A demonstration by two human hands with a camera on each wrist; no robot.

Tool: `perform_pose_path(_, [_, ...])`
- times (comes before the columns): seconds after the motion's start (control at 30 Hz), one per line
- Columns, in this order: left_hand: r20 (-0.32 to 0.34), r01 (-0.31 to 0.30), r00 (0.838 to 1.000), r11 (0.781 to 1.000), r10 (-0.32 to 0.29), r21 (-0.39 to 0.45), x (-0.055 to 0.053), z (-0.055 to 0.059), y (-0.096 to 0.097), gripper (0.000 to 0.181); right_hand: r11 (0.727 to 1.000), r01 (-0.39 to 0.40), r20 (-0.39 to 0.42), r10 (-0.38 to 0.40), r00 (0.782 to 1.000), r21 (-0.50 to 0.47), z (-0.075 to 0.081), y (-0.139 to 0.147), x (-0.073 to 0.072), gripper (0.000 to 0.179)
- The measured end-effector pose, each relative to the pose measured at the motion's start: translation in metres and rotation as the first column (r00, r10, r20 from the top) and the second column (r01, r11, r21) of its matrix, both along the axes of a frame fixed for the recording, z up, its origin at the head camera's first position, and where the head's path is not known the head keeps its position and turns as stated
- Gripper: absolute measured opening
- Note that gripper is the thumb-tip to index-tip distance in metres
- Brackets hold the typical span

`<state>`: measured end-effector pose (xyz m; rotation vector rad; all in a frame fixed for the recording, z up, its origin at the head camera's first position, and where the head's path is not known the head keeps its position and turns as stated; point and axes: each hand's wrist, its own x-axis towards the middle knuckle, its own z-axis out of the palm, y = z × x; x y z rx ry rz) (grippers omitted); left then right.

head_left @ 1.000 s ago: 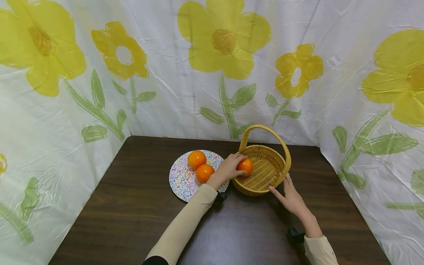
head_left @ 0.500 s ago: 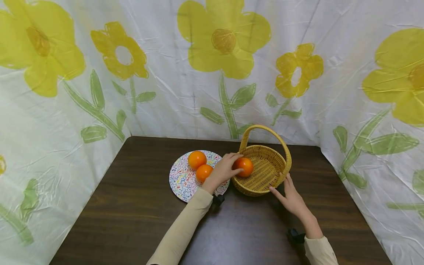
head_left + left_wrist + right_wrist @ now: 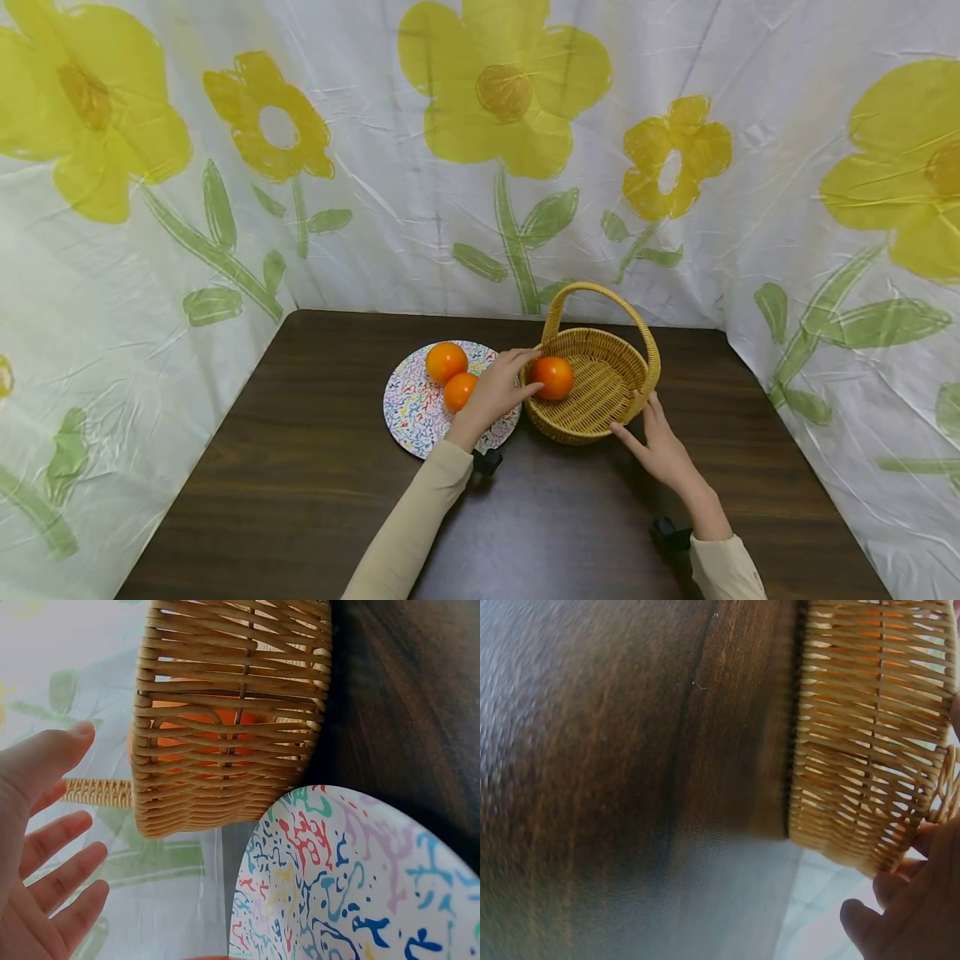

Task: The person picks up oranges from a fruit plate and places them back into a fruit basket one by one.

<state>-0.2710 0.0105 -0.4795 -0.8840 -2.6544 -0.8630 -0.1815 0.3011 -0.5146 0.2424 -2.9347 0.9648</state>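
An orange (image 3: pixel 552 378) lies inside the wicker basket (image 3: pixel 573 432), against its left wall; in the left wrist view its colour shows through the weave. Just left of that orange is my left hand (image 3: pixel 497 388), thumb and fingers spread with nothing between them, over the basket's left rim and the plate. Two more oranges, one farther back (image 3: pixel 446 362) and one nearer (image 3: pixel 458 392), sit on the round patterned plate (image 3: pixel 408 417); my left hand partly covers the nearer one. My right hand (image 3: pixel 666 450) holds the basket's right side by the handle's base, fingertips at the rim.
The basket's tall arched handle (image 3: pixel 600 289) stands upright over its opening. Plate and basket are side by side on a dark wooden table (image 3: pixel 300 467). A white curtain with yellow flowers (image 3: pixel 375 250) hangs behind the table and along both sides.
My left hand has let go of the orange, which now rests in the basket, and has drawn back a little to the left. My right hand and the basket have stayed in place.
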Motion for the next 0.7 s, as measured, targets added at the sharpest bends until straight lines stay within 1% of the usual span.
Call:
perform_pose_path(0.33, [-0.001, -0.002, 1.000, 0.998, 0.002, 0.070, 0.010, 0.001, -0.010, 0.051, 1.000, -0.007, -0.009, 0.007, 1.000, -0.002, -0.001, 0.000, 0.000, 0.082])
perform_pose_path(0.43, [0.004, -0.013, 1.000, 0.997, 0.013, 0.080, 0.013, 0.001, -0.013, 0.051, 1.000, -0.008, -0.014, 0.008, 1.000, -0.005, 0.000, 0.000, 0.001, 0.082])
perform_pose_path(0.57, [0.021, -0.034, 0.999, 0.996, 0.033, 0.081, 0.016, 0.000, -0.018, 0.051, 1.000, -0.005, 0.003, 0.005, 1.000, -0.003, 0.001, 0.001, 0.002, 0.083])
perform_pose_path(0.7, [0.019, -0.038, 0.999, 0.994, 0.037, 0.100, 0.018, -0.002, -0.023, 0.051, 1.000, -0.006, 0.019, 0.006, 1.000, -0.002, 0.001, 0.001, 0.002, 0.083])
